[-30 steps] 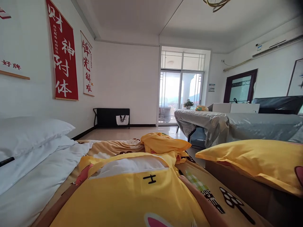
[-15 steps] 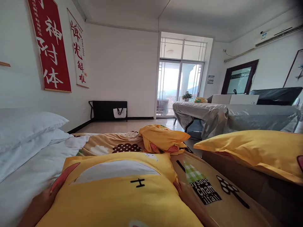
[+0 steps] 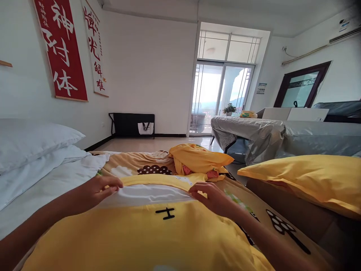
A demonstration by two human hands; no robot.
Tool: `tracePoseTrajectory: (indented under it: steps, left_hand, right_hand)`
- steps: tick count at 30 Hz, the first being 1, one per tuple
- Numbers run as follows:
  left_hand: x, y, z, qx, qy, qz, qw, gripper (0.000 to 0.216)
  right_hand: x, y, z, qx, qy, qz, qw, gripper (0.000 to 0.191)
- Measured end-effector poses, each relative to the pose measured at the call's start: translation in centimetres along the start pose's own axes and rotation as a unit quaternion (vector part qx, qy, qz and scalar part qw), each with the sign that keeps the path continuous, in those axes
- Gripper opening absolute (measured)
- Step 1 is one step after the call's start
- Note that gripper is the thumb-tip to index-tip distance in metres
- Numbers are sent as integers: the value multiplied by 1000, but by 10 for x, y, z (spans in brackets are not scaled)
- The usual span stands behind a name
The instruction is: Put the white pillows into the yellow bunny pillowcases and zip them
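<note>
A yellow pillowcase (image 3: 135,237) with a black H on it lies in front of me, filled out by a white pillow (image 3: 152,192). The white shows through the wide opening at its far end. At the left end of that opening my left hand (image 3: 103,188) is closed, thumb and fingers pinching the pillowcase's edge. My right hand (image 3: 210,195) pinches the edge at the right end, its fingers bent downward and the fingertips partly hidden. Just past the opening lies a crumpled yellow cloth (image 3: 197,158).
A patterned brown blanket (image 3: 299,226) lies underneath. White pillows (image 3: 36,145) are stacked at left; another yellow pillow (image 3: 304,180) rests at right. Farther off stand a plastic-covered table (image 3: 248,126) and a black folded panel (image 3: 126,125) against the wall.
Both hands have moved from the pillowcase's sides up and inward to the opening's edge. The opening lies flatter, and the view has shifted slightly.
</note>
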State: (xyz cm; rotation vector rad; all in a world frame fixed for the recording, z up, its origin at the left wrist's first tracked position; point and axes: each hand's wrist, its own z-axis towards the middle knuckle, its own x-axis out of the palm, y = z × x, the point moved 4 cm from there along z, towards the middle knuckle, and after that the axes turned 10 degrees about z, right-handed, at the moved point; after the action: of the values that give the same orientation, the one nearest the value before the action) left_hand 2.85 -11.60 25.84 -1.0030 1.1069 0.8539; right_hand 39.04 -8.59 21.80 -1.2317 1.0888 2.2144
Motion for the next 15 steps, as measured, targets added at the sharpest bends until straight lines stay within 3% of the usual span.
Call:
tracePoseTrajectory:
  steps: [3,7,11,15]
  left_hand:
    - [35,-42,14,36,86,17,995,42]
    - [86,-41,10,-5,164,41,986,50]
    - [92,-25,10,-78,208,56,973,56]
    - [92,-30,26,-42,251,131,958,50]
  right_hand:
    - [31,27,14,-12,104,-54,993,49]
    - [63,14,17,69,193,-165,965,75]
    - [65,6,18,79,243,-169,952,77]
    - [66,8,15,67,232,-155,958,76]
